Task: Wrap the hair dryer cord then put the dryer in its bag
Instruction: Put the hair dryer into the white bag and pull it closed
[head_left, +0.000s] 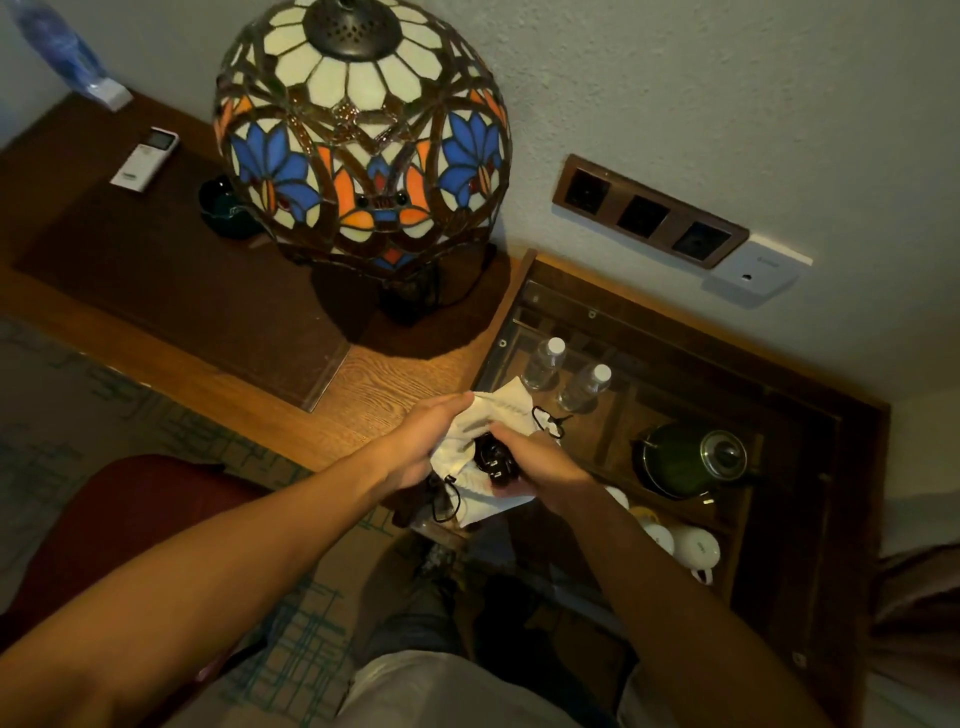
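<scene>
At the frame's centre, the left hand (415, 447) grips the white drawstring cloth bag (488, 415) while the right hand (540, 467) clasps the black hair dryer (493, 460) at its mouth; the plug may snag.

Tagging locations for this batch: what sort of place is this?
Probably a hotel room: a glass-topped minibar compartment holding water bottles, a kettle and cups, plus an air-conditioner remote on the desk.

One head-worn camera looks steeply down — close over the desk (395, 384) edge, wall ahead, forearms reaching in from below.
</scene>
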